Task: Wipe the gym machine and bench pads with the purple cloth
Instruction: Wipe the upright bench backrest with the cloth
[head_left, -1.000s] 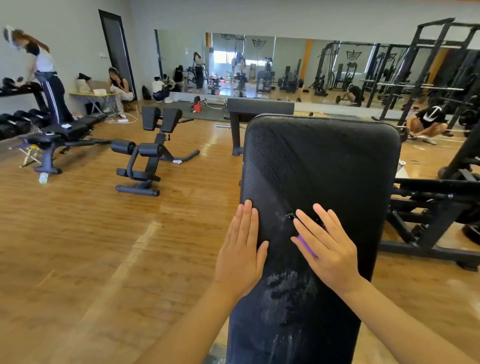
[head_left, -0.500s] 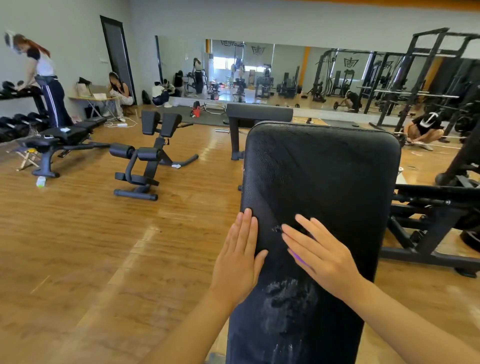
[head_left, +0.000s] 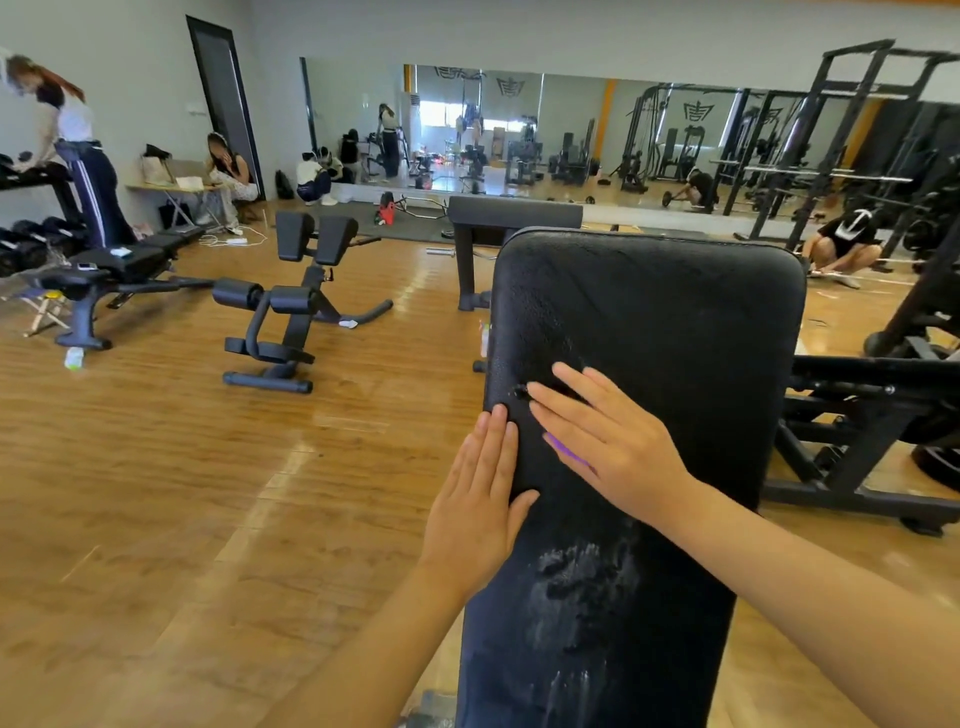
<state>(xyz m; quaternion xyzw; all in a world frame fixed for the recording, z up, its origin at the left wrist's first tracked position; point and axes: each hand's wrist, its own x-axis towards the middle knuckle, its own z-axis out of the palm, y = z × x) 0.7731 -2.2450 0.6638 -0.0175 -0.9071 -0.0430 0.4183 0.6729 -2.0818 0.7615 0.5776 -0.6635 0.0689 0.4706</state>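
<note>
Right hand (head_left: 618, 447) flat, fingers straight, pressing purple cloth (head_left: 566, 451) onto bench pad (head_left: 675, 332). Left hand (head_left: 475, 501) flat on pad's left edge, holding nothing.

The black padded bench (head_left: 675, 322) fills the middle of the view, its worn surface marked with whitish smears low down. Both hands lie flat on it: the left hand (head_left: 478, 499) on its left edge, the right hand (head_left: 618, 441) just beside, pressing the purple cloth (head_left: 563, 449), of which only a sliver shows under the fingers (head_left: 558, 410). The bench stands on the wooden floor (head_left: 208, 493).
</note>
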